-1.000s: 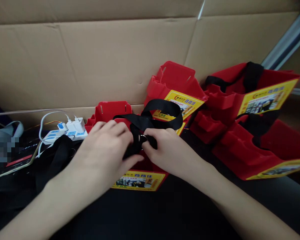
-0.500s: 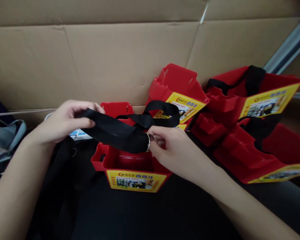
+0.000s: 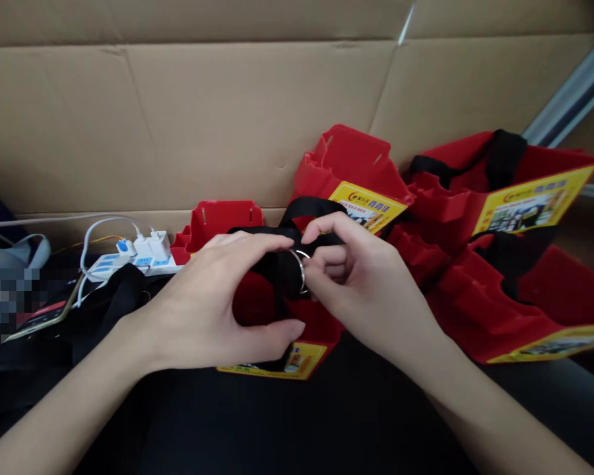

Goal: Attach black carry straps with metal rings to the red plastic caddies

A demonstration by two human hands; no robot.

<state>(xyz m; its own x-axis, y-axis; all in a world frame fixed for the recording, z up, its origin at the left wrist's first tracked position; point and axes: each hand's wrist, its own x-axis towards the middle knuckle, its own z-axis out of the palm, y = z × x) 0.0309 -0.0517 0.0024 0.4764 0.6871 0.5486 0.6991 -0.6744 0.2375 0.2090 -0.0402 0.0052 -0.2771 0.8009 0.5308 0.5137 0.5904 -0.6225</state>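
Note:
My right hand (image 3: 361,280) pinches a metal ring (image 3: 303,280) through which a black webbing strap (image 3: 284,272) passes. My left hand (image 3: 205,303) is spread, with thumb and fingers wide apart. Its fingertips are near the ring, and whether they touch it I cannot tell. Below both hands stands a red plastic box (image 3: 324,323) with a yellow label (image 3: 311,361) on its front; my left hand covers much of it. Part of the strap loops up behind my right hand.
Other red boxes (image 3: 361,155) with yellow labels and black straps stand behind and to the right. A power strip (image 3: 109,265) with white plugs and cables lies at left, near a phone (image 3: 47,316). Cardboard (image 3: 257,125) forms the back wall.
My left hand has let go of the strap and moved right and down, close to the ring. My right hand stays at the ring, slightly higher. The power strip and phone are now uncovered.

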